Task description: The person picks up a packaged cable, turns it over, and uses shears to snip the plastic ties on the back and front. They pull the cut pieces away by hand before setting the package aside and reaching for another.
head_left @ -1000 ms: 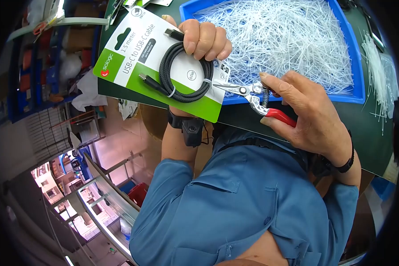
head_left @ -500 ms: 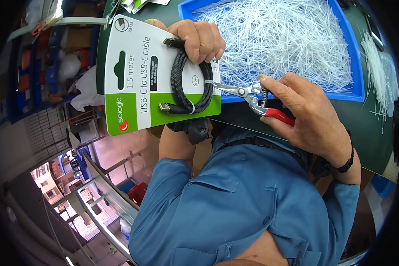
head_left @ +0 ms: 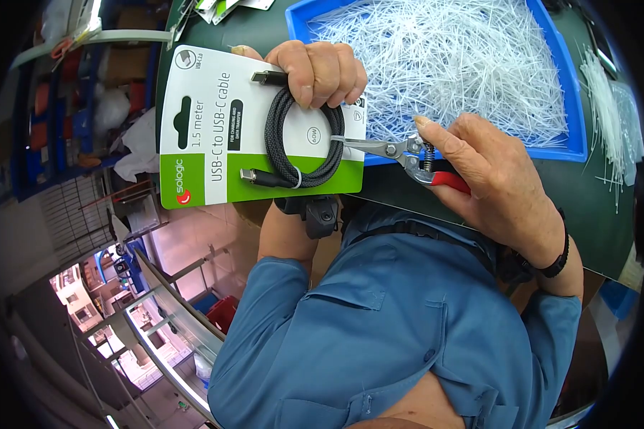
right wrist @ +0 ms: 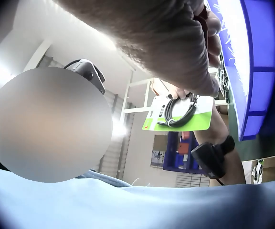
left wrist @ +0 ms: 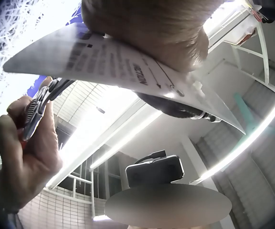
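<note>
In the head view my left hand [head_left: 322,71] grips the top right edge of a white and green cable card [head_left: 249,132], fingers in front. A black braided USB-C cable [head_left: 273,136] lies coiled on the card, bound by white ties. One tie [head_left: 298,177] is at the lower plug, another tie [head_left: 336,138] at the coil's right side. My right hand [head_left: 497,168] holds small spring-loaded snips [head_left: 411,157] with a red handle, their blade tips right at the right-hand tie. The left wrist view shows the card's printed back [left wrist: 109,59].
Behind the hands, a blue tray [head_left: 576,107] holds a heap of thin white strips [head_left: 444,64] on the dark green table [head_left: 386,187]. A bundle of white ties [head_left: 599,107] and a clear bag [head_left: 627,132] lie to its right. More packaged cards [head_left: 225,8] sit at the far left.
The card was slanted a second ago and has turned nearly upright, its green end swinging downward. Since then it has shifted slightly left and up. The snips stay close to the right-hand tie.
</note>
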Demonstrator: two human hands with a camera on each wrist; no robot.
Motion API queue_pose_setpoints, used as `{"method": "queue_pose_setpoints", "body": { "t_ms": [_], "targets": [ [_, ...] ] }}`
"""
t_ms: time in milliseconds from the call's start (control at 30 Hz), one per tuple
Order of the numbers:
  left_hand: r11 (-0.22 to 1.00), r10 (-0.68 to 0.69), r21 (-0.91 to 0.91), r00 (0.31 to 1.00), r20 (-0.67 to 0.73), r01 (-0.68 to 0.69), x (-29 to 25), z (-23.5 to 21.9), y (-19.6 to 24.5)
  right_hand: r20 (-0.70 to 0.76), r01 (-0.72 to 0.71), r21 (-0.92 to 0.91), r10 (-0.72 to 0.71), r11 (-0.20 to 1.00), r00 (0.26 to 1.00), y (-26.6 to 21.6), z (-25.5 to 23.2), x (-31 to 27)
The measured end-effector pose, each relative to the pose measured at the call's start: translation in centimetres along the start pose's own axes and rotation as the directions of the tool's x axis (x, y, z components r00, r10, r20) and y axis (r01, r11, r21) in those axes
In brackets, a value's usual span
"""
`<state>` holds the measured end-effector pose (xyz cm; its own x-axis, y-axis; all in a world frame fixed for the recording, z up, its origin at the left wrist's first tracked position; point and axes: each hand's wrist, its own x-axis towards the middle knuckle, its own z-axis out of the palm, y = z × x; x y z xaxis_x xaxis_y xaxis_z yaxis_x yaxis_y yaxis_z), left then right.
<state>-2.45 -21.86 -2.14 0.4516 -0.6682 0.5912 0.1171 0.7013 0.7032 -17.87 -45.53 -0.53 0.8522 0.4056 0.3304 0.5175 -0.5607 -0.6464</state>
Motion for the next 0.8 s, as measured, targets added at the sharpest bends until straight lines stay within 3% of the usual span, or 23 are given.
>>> {"method": "queue_pose_setpoints", "body": {
  "t_ms": [100,300,433,533,600,667,800],
  "targets": [
    [1.000,0.003,0.002,1.000,-0.008,-0.003,-0.2,0.1,-0.1,0.021,-0.018,-0.013,0.019,1.000,1.000,0.1,0.0,-0.2],
    [0.996,0.089,-0.008,0.977,-0.194,-0.092,-0.5,1.3,-0.4,0.017,-0.049,-0.011,0.049,0.999,0.999,0.2,-0.1,-0.2],
    [0.988,0.107,-0.074,0.940,-0.323,-0.138,-0.9,2.1,-1.1,-0.050,-0.101,0.090,0.106,0.991,0.993,0.6,-0.1,0.6],
    [0.977,0.091,-0.140,0.911,-0.403,-0.160,-0.9,3.0,-2.6,-0.084,-0.182,0.369,0.227,0.912,0.970,1.0,0.1,1.0],
    [0.969,0.066,-0.179,0.876,-0.477,-0.171,-0.9,3.8,-3.7,-0.059,-0.202,0.435,0.251,0.878,0.966,0.7,0.1,1.3],
    [0.971,0.054,-0.182,0.881,-0.470,-0.156,-0.5,4.3,-4.6,-0.015,-0.215,0.584,0.275,0.783,0.961,0.3,0.3,1.5],
    [0.984,0.032,-0.141,0.893,-0.448,-0.106,0.2,5.0,-5.6,-0.030,-0.235,0.576,0.307,0.783,0.951,0.5,1.3,1.7]
  ]
}}
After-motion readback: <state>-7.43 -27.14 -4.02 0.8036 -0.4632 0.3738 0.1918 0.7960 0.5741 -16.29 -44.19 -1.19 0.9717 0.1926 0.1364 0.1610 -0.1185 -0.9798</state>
